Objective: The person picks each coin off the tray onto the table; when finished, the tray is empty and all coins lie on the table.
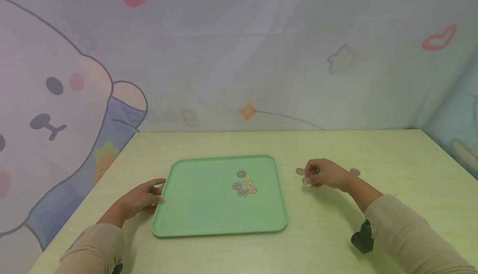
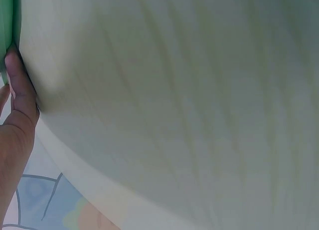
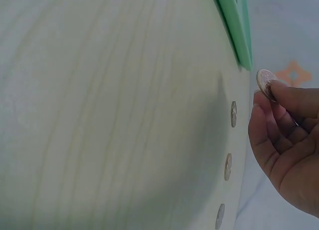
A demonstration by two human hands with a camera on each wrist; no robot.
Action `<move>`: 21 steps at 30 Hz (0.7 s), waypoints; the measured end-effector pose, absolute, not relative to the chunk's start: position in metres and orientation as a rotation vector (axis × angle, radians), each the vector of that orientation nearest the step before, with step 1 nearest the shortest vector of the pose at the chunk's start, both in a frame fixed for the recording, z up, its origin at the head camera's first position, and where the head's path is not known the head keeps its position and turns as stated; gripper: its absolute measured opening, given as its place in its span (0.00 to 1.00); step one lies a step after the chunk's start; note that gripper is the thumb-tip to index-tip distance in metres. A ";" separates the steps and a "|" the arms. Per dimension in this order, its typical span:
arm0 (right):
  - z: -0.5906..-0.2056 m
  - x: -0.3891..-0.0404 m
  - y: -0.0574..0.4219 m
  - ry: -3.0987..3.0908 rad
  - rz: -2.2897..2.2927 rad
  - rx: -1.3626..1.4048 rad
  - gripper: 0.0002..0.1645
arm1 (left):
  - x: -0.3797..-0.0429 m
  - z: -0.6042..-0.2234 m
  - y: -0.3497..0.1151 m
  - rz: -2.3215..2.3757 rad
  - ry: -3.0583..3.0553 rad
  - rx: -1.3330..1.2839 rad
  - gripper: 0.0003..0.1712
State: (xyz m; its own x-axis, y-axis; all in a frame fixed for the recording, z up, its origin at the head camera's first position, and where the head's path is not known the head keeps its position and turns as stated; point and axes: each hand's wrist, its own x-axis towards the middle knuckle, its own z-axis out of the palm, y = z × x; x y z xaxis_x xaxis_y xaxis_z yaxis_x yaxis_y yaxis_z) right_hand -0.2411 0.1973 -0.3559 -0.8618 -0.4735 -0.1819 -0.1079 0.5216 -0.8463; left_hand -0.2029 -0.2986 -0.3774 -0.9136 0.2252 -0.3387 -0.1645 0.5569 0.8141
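A coin (image 3: 265, 84) is pinched between the thumb and fingers of my right hand (image 1: 324, 173), held above the table to the right of the tray. Close by that hand, another coin (image 1: 300, 171) lies on the table, and a further coin (image 1: 355, 171) shows behind the wrist. In the right wrist view, 3 coins (image 3: 228, 166) lie in a row on the tabletop. My left hand (image 1: 141, 198) rests at the left rim of the green tray (image 1: 198, 220), thumb and fingertips at its edge. Several silver and gold coins (image 1: 242, 192) lie grouped on the tray's right half.
The pale wooden table (image 1: 317, 241) runs back to a printed cloth backdrop (image 1: 224, 58) with a bear, hearts and stars. A dark device (image 1: 363, 238) hangs below the right sleeve.
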 end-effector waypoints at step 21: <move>-0.374 -0.248 0.194 2.483 -1.084 -0.508 0.06 | -0.201 -0.376 -0.297 1.306 2.397 0.041 0.39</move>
State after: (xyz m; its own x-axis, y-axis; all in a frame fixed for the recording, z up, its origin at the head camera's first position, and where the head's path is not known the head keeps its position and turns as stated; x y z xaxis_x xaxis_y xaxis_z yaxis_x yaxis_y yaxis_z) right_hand -0.2484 0.1939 -0.3737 -0.8611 -0.4680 -0.1988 -0.1723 0.6365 -0.7518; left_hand -0.2015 -0.2969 -0.3758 -0.9161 0.2166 -0.3375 -0.1660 0.5613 0.8108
